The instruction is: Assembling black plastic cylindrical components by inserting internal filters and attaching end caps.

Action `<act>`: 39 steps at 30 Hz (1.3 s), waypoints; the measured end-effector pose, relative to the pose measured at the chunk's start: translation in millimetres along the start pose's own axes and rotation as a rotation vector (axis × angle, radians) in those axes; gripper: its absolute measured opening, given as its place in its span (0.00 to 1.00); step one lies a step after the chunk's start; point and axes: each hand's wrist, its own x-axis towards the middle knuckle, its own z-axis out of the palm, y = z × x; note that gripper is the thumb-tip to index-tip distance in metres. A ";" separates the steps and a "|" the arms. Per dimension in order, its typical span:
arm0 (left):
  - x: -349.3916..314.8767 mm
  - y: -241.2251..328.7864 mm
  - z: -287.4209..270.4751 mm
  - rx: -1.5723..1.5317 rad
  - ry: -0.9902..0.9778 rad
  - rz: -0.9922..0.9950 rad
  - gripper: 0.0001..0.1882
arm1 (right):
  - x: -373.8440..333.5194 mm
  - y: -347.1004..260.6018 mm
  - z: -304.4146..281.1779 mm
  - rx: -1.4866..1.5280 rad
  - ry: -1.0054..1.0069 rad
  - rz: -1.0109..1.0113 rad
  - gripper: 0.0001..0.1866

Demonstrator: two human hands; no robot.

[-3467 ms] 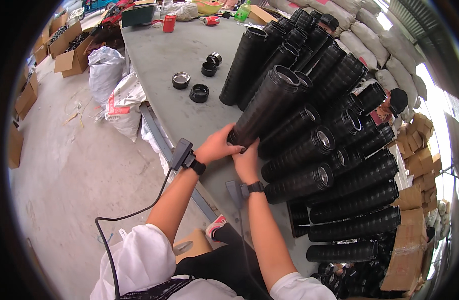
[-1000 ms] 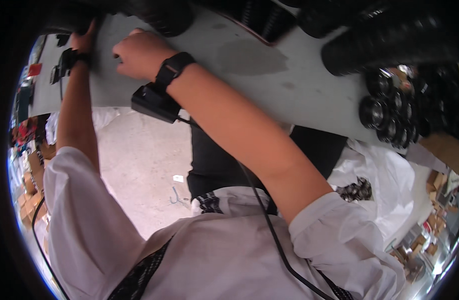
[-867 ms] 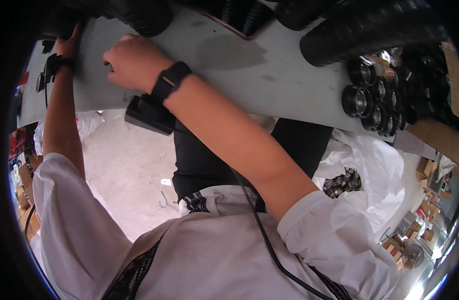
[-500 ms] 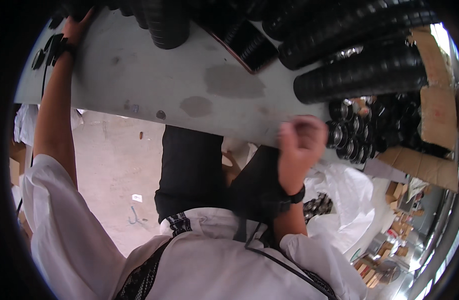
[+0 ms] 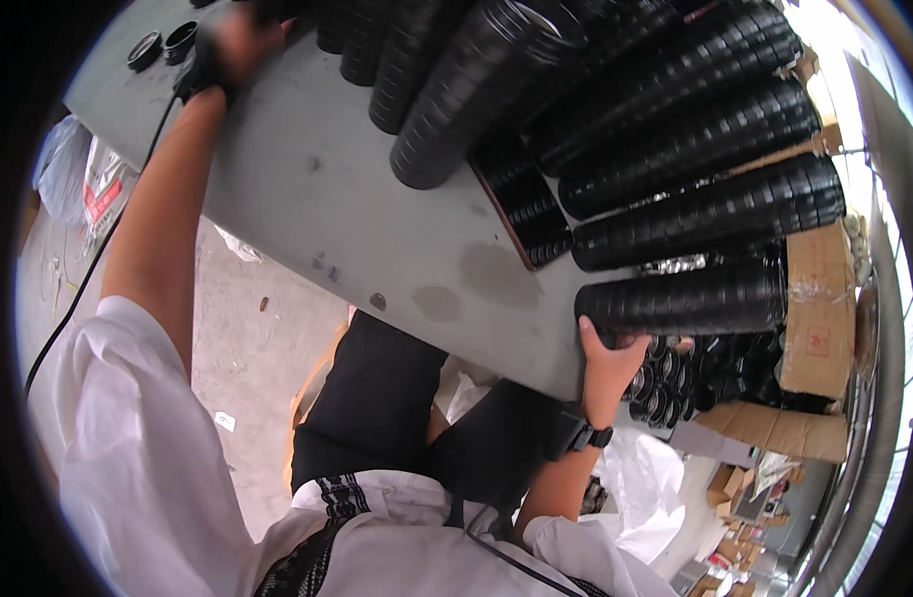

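Observation:
My right hand (image 5: pixel 613 363) is at the table's right edge, its thumb against the end of the nearest lying stack of black rings (image 5: pixel 680 298). Its other fingers go under the stack's near side and are mostly hidden. Far to the left, my left hand (image 5: pixel 242 45) is stretched over the table and smeared by motion. Something dark is beside its fingers, too blurred to name. A pair of loose black rings (image 5: pixel 145 50) lies on the table to the left of that hand.
Several tall stacks of black rings (image 5: pixel 431 129) stand at the table's back, and more lie at the right. A shallow reddish-brown-edged tray (image 5: pixel 498 204) sits between them. Loose rings (image 5: pixel 660 383) fill an open cardboard box (image 5: pixel 817 308) beyond the grey table (image 5: pixel 377 234).
My right hand has gone from hovering near the table edge to touching the nearest lying stack. My left hand remains far left, now blurred. The whole view has shifted and turned.

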 end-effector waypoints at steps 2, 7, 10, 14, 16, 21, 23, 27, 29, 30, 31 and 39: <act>-4.7 11.9 -9.6 -0.054 0.013 -0.009 0.36 | -3.2 -6.5 0.3 -0.005 -0.030 0.032 0.32; -10.1 11.2 -17.5 -0.151 0.118 0.050 0.34 | -24.4 -20.3 16.5 -0.185 -0.180 -0.047 0.31; -13.4 18.9 -21.3 -0.164 0.062 -0.008 0.33 | -37.8 -43.8 33.6 -0.243 -0.281 -0.052 0.27; -19.4 23.9 -20.5 -0.167 0.085 -0.036 0.31 | -48.7 -68.2 76.2 -0.338 -0.467 -0.141 0.21; -20.6 16.1 -15.7 -0.134 0.063 -0.059 0.32 | -47.6 -86.1 106.0 -0.301 -0.585 -0.180 0.18; -17.5 26.9 -34.6 -0.146 0.040 -0.113 0.33 | -34.3 -119.2 180.5 -0.193 -0.551 -0.314 0.28; -17.8 27.3 -32.6 -0.187 0.080 -0.122 0.33 | -26.0 -128.4 211.3 -0.129 -0.543 -0.335 0.32; -20.5 26.3 -35.2 -0.235 0.121 -0.147 0.33 | -12.4 -141.5 263.0 -0.167 -0.523 -0.431 0.34; -20.8 27.2 -37.7 -0.255 0.161 -0.155 0.32 | -6.4 -151.5 283.8 -0.141 -0.537 -0.424 0.36; -21.6 27.4 -39.6 -0.289 0.164 -0.177 0.32 | -4.5 -154.4 294.3 -0.144 -0.524 -0.408 0.35; -22.0 28.1 -41.6 -0.323 0.168 -0.198 0.32 | -1.2 -158.5 303.3 -0.142 -0.534 -0.423 0.35; -24.5 29.9 -40.4 -0.407 0.202 -0.250 0.29 | 26.0 -180.1 353.6 -0.250 -0.412 -0.476 0.35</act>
